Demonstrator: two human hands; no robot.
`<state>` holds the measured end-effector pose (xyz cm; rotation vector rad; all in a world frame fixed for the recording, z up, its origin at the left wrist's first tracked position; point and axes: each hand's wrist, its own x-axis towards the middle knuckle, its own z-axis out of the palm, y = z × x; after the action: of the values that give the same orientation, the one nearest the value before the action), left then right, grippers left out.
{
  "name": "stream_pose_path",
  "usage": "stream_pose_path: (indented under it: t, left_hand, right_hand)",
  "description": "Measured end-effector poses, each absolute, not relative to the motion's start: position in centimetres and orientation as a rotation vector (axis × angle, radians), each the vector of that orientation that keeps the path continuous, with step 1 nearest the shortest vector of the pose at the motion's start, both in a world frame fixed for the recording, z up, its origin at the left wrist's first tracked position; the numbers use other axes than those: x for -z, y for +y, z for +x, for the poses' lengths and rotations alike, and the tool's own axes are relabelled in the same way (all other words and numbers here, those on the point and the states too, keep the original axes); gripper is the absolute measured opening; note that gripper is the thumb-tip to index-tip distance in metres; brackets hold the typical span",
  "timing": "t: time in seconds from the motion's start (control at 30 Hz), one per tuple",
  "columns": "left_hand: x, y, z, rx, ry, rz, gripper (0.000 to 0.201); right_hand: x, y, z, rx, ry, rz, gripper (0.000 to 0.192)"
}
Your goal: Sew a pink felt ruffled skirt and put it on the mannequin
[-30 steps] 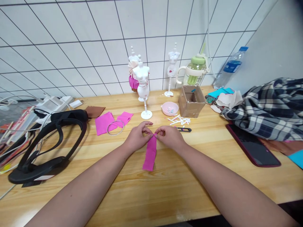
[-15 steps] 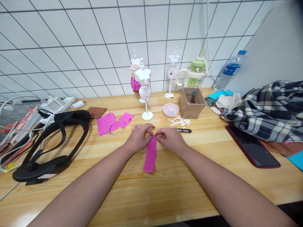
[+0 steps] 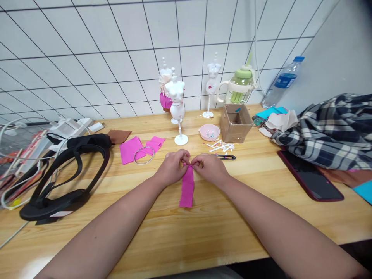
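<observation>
A narrow magenta fabric strip [image 3: 187, 190] hangs down toward me from between my fingertips, over the wooden table. My left hand [image 3: 173, 166] pinches its top edge on the left, and my right hand [image 3: 209, 167] pinches the same edge on the right; the fingertips nearly meet. The edge between them looks gathered, though the fingers partly cover it. Just beyond stands a small white dress-form mannequin [image 3: 176, 101]. A black-handled cutter [image 3: 226, 157] lies past my right hand. Left of my hands are magenta fabric pieces [image 3: 131, 150] with a metal ring [image 3: 144, 155] on them.
Behind are a second mannequin [image 3: 213, 79], a pink dish [image 3: 209, 132] of beads, white strips [image 3: 221, 146], a cardboard box [image 3: 236, 128] and a lidded jug [image 3: 241, 85]. A black headset [image 3: 69, 178] lies left; a phone [image 3: 310, 176] and checked cloth [image 3: 328, 131] lie right.
The strip's lower end has swung slightly to the right and hangs straighter. Both hands keep their pinch on the top edge, with only small finger movement. The view has tilted slightly.
</observation>
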<state>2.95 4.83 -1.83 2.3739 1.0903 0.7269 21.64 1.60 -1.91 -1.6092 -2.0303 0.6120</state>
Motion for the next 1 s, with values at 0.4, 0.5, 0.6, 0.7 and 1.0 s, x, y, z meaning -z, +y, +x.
stream_pose_path:
  t: [0.4,0.5,0.6,0.7,1.0]
  left_hand:
    - [1.6,4.6,2.7,-0.689,1.146,2.339,0.026]
    - [1.5,4.3,2.8,-0.675,1.167,2.405,0.028]
    - [1.2,3.8,3.0,-0.661,1.222,2.513,0.029]
    - [0.9,3.3,3.1,-0.630,1.255,2.574,0.029]
    - [0.2,3.0,3.2,-0.567,1.305,2.600,0.026]
  right_hand:
    - [2.1,1.2,21.6,-0.506,-2.048,-1.574,0.020]
    - [1.9,1.1,21.6,-0.505,-2.075,-1.550,0.023]
    - [1.7,1.0,21.7,-0.517,-2.117,-1.531,0.022]
    - [1.6,0.7,21.7,-0.488,-2.164,-1.518,0.023]
    - [1.5,0.3,21.9,-0.426,-2.240,-1.520,0.022]
